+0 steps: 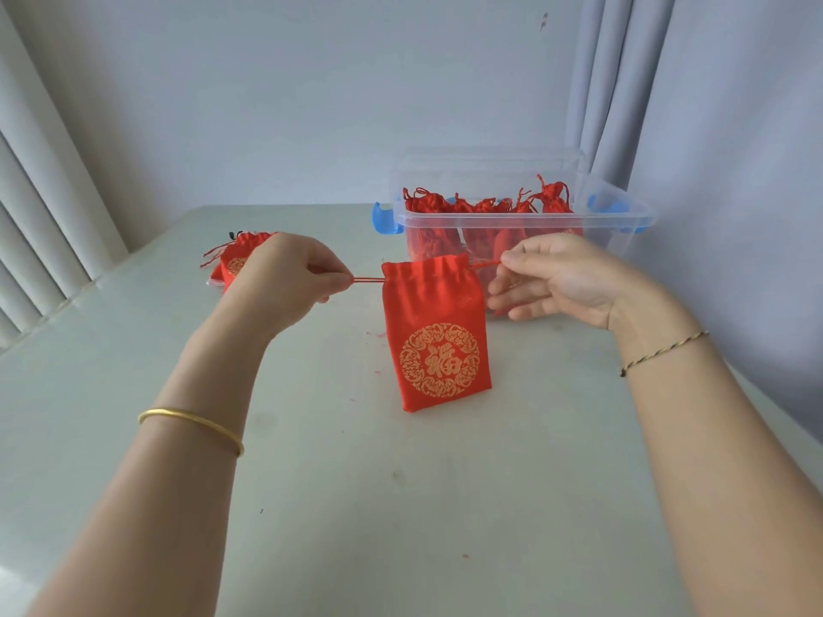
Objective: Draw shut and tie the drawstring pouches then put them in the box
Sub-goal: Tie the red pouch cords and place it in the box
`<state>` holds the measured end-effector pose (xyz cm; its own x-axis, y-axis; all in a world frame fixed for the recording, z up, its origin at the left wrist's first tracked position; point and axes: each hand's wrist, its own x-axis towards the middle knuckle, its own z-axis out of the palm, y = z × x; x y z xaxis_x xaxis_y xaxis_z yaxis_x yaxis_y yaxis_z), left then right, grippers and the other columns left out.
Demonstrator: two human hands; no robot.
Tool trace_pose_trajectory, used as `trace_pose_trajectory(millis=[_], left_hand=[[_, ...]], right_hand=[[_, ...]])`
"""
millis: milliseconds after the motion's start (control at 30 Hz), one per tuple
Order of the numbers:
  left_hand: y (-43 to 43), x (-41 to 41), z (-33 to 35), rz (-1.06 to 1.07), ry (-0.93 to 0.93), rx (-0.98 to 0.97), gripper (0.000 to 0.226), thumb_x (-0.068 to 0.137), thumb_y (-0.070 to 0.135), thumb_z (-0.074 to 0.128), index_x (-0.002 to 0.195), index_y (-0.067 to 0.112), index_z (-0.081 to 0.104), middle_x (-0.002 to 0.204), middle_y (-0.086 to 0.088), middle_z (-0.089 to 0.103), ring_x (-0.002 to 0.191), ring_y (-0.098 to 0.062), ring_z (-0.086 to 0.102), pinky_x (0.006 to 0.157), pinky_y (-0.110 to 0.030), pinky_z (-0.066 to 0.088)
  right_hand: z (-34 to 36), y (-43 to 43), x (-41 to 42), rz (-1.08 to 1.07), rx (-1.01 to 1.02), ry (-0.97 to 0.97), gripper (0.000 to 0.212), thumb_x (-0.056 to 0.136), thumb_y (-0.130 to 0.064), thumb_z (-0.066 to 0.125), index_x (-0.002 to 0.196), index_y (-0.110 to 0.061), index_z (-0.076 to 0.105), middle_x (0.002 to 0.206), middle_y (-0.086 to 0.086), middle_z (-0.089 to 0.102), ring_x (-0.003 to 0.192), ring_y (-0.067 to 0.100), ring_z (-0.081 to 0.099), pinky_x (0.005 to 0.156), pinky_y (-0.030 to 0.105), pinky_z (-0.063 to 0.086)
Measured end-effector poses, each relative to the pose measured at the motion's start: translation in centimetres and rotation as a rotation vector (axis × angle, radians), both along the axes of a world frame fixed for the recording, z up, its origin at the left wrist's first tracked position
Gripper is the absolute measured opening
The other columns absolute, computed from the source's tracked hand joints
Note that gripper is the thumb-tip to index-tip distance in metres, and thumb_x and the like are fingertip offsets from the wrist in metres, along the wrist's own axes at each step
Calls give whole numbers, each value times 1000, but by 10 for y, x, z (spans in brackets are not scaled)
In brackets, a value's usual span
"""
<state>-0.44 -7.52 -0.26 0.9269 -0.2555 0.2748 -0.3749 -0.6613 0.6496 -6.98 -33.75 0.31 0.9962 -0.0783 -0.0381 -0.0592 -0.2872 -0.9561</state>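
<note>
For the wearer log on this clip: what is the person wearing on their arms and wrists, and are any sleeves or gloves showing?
No sleeves or gloves show; both forearms are bare to the frame edge. A plain gold-coloured metal bangle circles the left forearm. A thin twisted cord bracelet in dark and gold-toned strands sits on the right wrist. No rings are visible.

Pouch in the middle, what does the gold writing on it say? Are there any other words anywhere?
"福", gold, in a round gold pattern on the front of the middle pouch.
Left pouches: part of a gold emblem shows, too hidden to read.
Box: no writing visible.
</note>
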Motion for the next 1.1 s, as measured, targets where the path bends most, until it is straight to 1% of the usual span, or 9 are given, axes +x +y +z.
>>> trace_pose_trajectory(millis=[233, 367, 467, 567, 667, 767, 900, 1000, 1100], left_hand=[[-2, -1, 1, 40, -19, -100, 29, 90, 30, 56, 70, 13, 68, 63, 2, 56, 56, -15, 45, 56, -27, 37], [10, 7, -1, 70, 173, -470, 34, 93, 28, 53, 63, 14, 59, 62, -3, 48, 51, -13, 39, 50, -21, 32], [15, 7, -2, 65, 330, -701, 32, 94, 24, 53, 64, 15, 54, 62, -1, 45, 39, -4, 35, 41, -14, 31], [9, 1, 5, 36, 331, -857, 34, 95, 26, 51, 62, 17, 52, 59, 3, 52, 46, -6, 43, 51, -18, 38], [3, -8, 20, -157, 378, -1024, 35, 97, 26, 43, 63, 18, 46, 85, 2, 71, 84, -11, 68, 78, -25, 47], [-10, -21, 30, -340, 454, -1010, 34, 100, 26, 36, 68, 17, 46, 82, 1, 72, 92, -16, 69, 88, -33, 52], [-30, -38, 34, -392, 434, -851, 25, 94, 26, 48, 88, 7, 62, 67, 2, 58, 56, -12, 59, 72, -30, 56], [-36, -42, 30, -411, 358, -637, 33, 84, 19, 62, 102, -8, 62, 66, 0, 52, 55, -9, 51, 63, -23, 52], [-42, -45, 28, -404, 295, -525, 24, 86, 12, 62, 98, -8, 64, 67, -6, 49, 53, -7, 46, 60, -19, 48]], right_hand=[[-2, -10, 2, -154, -91, -41, 22, 89, -22, 60, 70, -12, 64, 72, 5, 63, 62, 12, 61, 52, 19, 49], [-3, -21, 2, -285, -116, -70, 25, 89, -13, 60, 64, -10, 59, 58, 2, 60, 48, 4, 54, 46, 15, 48], [-6, -25, 2, -351, -145, -65, 26, 90, -12, 59, 63, -9, 58, 61, 4, 58, 55, 9, 53, 46, 14, 49], [-4, -19, 2, -366, -182, -87, 27, 91, -15, 56, 64, -11, 58, 65, 5, 56, 58, 11, 52, 47, 15, 49], [10, -9, -3, -321, -99, -138, 26, 92, -18, 55, 68, -12, 60, 65, 3, 58, 59, 11, 56, 56, 19, 53], [25, 9, -10, -211, 108, -227, 25, 92, -20, 56, 69, -11, 62, 59, 0, 61, 61, 12, 58, 60, 24, 54], [33, 35, -13, -86, 107, -326, 26, 92, -21, 55, 69, -14, 64, 61, -6, 63, 60, 6, 57, 59, 21, 50], [36, 48, -15, -27, 47, -393, 25, 92, -22, 55, 69, -17, 66, 63, -11, 66, 62, 0, 57, 64, 21, 47], [35, 60, -16, 26, 20, -431, 25, 92, -21, 54, 70, -18, 65, 64, -11, 65, 62, -2, 57, 63, 18, 44]])
